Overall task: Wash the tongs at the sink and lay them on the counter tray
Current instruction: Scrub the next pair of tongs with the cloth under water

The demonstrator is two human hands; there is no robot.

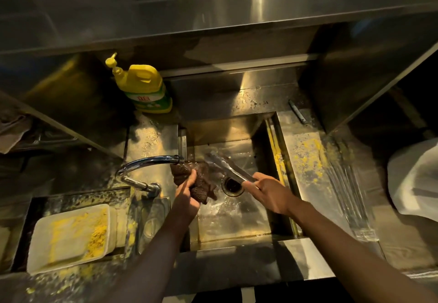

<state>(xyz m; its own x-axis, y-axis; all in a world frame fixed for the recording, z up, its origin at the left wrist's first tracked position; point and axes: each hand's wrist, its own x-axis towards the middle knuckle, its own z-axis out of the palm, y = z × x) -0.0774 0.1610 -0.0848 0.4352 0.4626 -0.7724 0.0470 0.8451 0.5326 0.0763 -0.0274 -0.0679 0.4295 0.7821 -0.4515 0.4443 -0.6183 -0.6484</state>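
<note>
Scrubbing midway: right hand (265,190) grips long steel tongs (227,166) over the sink (276,151); left hand (188,192) clutches a brown cloth (201,184); tray step remains.

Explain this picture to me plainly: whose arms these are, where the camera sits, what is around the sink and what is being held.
There is no machine here: a person wears a camera on the head, looking down at their own hands. The left hand grips a dark cloth under the faucet. The right hand holds metal tongs over the steel sink, above the drain. A yellow soap bottle stands behind the sink. A white container with yellow crumbs lies at lower left.
</note>
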